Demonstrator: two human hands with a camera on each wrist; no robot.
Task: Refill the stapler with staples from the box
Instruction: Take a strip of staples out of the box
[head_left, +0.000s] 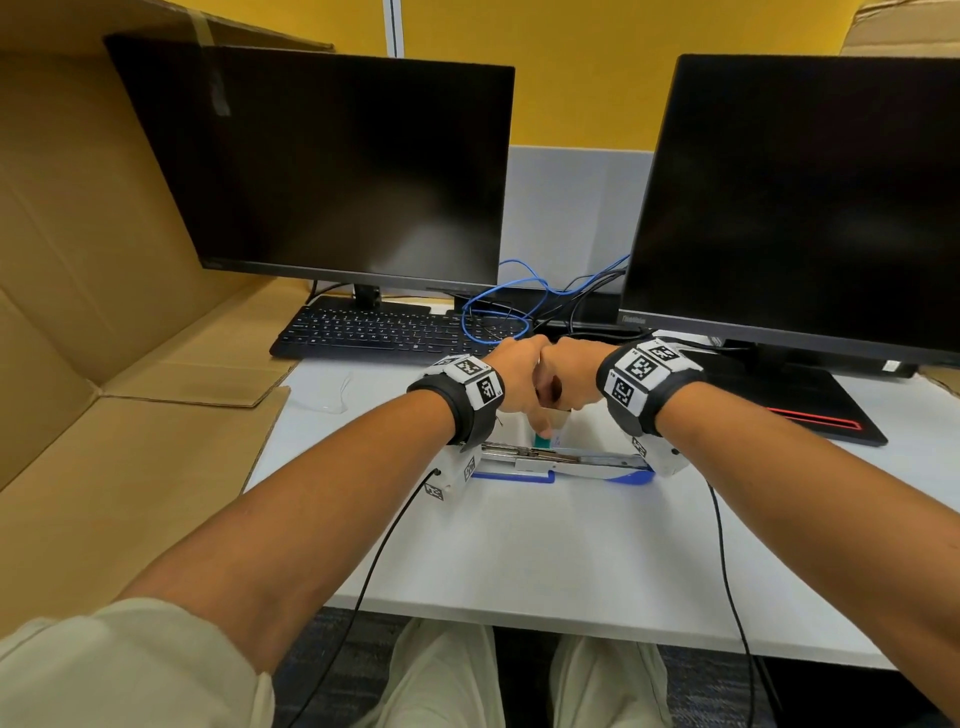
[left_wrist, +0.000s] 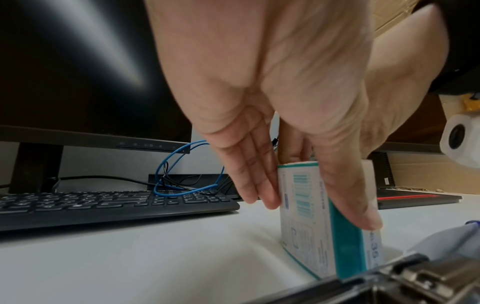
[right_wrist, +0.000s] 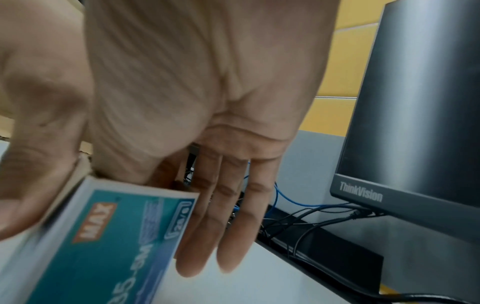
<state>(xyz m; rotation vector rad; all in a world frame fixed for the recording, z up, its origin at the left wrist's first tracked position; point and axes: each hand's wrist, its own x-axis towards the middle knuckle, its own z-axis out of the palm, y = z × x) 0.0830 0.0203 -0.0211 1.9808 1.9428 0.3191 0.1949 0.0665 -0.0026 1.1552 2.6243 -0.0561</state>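
Note:
The staple box (left_wrist: 306, 226), white and teal with a MAX label (right_wrist: 103, 246), stands on end on the white table just behind the stapler. My left hand (left_wrist: 319, 211) pinches it between the thumb on its near face and the fingers (left_wrist: 259, 185) on its far side. My right hand (right_wrist: 111, 236) holds the same box, thumb on one side and fingers (right_wrist: 221, 226) down the other. In the head view both hands (head_left: 519, 379) (head_left: 571, 374) meet above the box (head_left: 543, 441) and hide most of it. The blue and metal stapler (head_left: 571, 461) lies opened out flat, its magazine exposed.
A black keyboard (head_left: 384, 332) and tangled blue cable (head_left: 498, 312) lie behind the hands. Two dark monitors (head_left: 332, 166) (head_left: 810, 197) stand at the back, the right one on a black base (head_left: 810, 410). Cardboard sheets (head_left: 104, 312) line the left. The table's front edge (head_left: 519, 618) is near my lap.

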